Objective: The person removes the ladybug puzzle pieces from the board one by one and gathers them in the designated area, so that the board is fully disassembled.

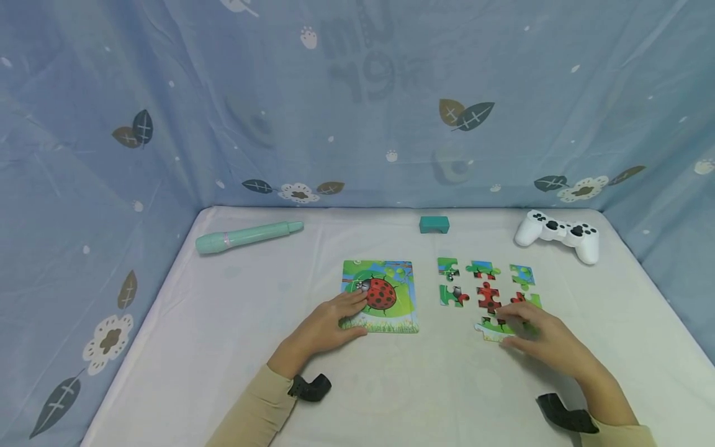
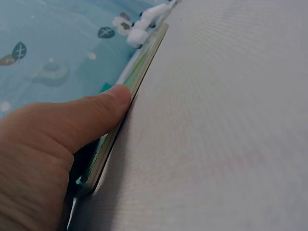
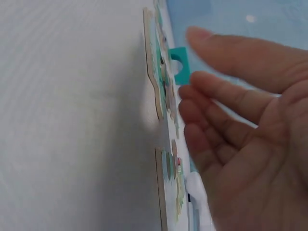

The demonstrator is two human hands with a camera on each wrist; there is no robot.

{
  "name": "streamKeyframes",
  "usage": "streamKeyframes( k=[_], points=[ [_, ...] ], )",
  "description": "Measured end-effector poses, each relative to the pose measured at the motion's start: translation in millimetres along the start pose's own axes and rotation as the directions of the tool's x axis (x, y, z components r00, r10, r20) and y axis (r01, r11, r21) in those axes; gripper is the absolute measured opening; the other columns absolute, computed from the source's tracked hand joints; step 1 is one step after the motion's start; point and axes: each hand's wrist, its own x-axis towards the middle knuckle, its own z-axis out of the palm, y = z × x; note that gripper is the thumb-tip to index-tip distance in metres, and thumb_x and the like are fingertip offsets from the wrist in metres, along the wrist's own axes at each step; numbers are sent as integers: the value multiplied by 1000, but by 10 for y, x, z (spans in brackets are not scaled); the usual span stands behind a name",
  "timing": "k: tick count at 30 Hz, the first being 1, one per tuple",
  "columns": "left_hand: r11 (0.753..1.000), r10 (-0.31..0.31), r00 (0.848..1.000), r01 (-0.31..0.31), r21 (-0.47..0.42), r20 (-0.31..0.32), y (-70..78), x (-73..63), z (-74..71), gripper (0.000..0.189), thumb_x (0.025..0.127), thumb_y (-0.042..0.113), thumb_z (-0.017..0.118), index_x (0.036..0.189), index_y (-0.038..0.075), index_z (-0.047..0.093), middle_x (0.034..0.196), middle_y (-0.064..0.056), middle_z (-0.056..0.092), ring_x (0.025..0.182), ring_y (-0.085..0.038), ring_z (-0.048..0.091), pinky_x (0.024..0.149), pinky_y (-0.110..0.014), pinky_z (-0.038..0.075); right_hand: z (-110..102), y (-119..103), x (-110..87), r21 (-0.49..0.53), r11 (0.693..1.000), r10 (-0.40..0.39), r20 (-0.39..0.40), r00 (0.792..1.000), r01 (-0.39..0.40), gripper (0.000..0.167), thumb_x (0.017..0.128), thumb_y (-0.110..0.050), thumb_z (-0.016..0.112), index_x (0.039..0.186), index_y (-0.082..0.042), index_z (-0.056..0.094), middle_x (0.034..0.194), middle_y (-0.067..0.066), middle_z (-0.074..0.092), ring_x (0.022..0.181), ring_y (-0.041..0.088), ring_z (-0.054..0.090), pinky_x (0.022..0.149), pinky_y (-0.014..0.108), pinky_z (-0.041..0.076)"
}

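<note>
A square puzzle board (image 1: 399,310) with a red ladybug picture lies flat on the white table. My left hand (image 1: 331,320) rests over its left side, fingers stretched onto the picture; in the left wrist view the thumb touches the board's near edge (image 2: 113,139). To the right, several loose jigsaw pieces with parts of a ladybug picture lie spaced in rows, among them a red-and-black piece (image 1: 488,297) and a grass-edged piece (image 1: 494,335). My right hand (image 1: 550,341) is over the lower right pieces, hiding some. Its fingers are loosely bent, with nothing between them and the thumb.
A mint-green microphone-shaped thing (image 1: 248,236) lies at the back left. A small teal block (image 1: 434,224) with a cut-out stands at the back middle. A white game controller (image 1: 558,234) lies at the back right. Blue patterned cloth (image 1: 357,136) hangs around the table.
</note>
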Motion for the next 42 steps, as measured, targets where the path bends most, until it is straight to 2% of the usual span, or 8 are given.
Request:
streamKeyframes(
  k=[6,13,16,22,29,34,37,42],
  points=[
    [1000,7,1000,-7,-6,1,-9,-5,6,61,86,38,68,135,5,53,145,-8,45,135,-28,42,111,-41,37,-37,-97,70,93,994,57,58,997,-62,46,82,-19,75,125,-13,59,122,5,61,108,-15,47,88,5,41],
    [999,-17,1000,18,-39,21,-11,-9,-8,64,86,39,68,138,7,50,147,-7,42,139,-28,35,113,-43,33,32,-304,248,160,987,-20,95,995,4,47,83,-16,74,127,-12,58,124,5,62,111,-7,52,91,10,43],
    [998,-42,999,43,-41,22,-30,-18,-38,68,85,42,69,140,8,47,148,-8,41,140,-28,31,115,-44,28,121,-372,349,157,986,-66,107,992,48,48,82,-16,75,127,-10,58,123,6,63,112,1,56,93,15,46],
    [995,-89,996,89,36,4,-140,-63,-101,79,80,47,71,141,4,45,150,-7,38,143,-24,28,120,-39,19,346,-561,588,168,980,-132,167,977,104,51,82,-19,74,129,-6,56,125,8,61,113,21,58,94,34,50],
    [994,-87,996,86,68,21,-211,-87,-142,83,80,51,70,142,2,42,152,-7,36,142,-22,30,119,-39,20,682,-890,917,180,978,-158,282,946,110,56,85,-21,72,134,-3,50,129,11,58,118,28,55,98,46,48],
    [996,-81,996,80,47,21,-234,-92,-142,83,81,51,69,142,2,42,152,-7,35,142,-21,30,119,-40,20,945,-1117,1150,260,958,-200,298,933,122,56,84,-16,72,133,-2,50,126,12,58,116,27,55,97,46,48],
    [996,-77,997,77,36,21,-240,-94,-133,82,81,51,69,142,3,42,152,-7,34,142,-21,30,119,-41,21,1080,-1207,1264,304,945,-217,316,923,119,54,84,-13,72,132,0,50,123,12,58,110,25,58,94,39,51],
    [996,-84,996,83,40,28,-245,-98,-125,83,82,53,68,143,4,41,153,-6,33,142,-22,29,118,-43,23,1230,-1279,1363,276,954,-207,319,925,118,50,82,-13,74,126,1,54,113,10,58,99,20,57,87,30,52]
  ],
)
